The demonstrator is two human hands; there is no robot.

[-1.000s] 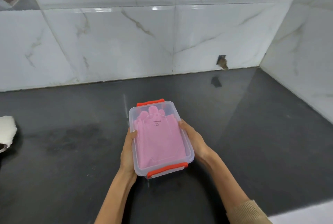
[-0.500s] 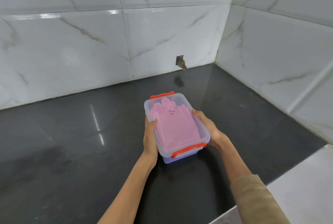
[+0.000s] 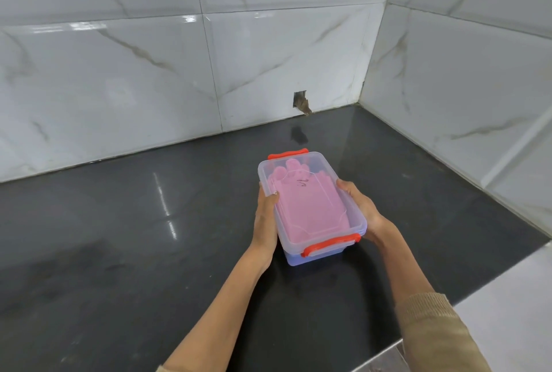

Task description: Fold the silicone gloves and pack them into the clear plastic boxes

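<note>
While the clear plastic box (image 3: 310, 207) sits low over the dark bench (image 3: 119, 237) near the tiled corner, whether it rests on the surface or hangs just above it cannot be told; the left hand (image 3: 265, 222) and right hand (image 3: 363, 210) each clasp a long side, fingers curled round the walls. Should one grip loosen, the smooth plastic could slip and tip; the lid looks seated with its red latches (image 3: 330, 246) down, so a spill seems unlikely. Inside lies a folded pink silicone glove (image 3: 310, 210), flat under the lid; nothing else shows in it.
</note>
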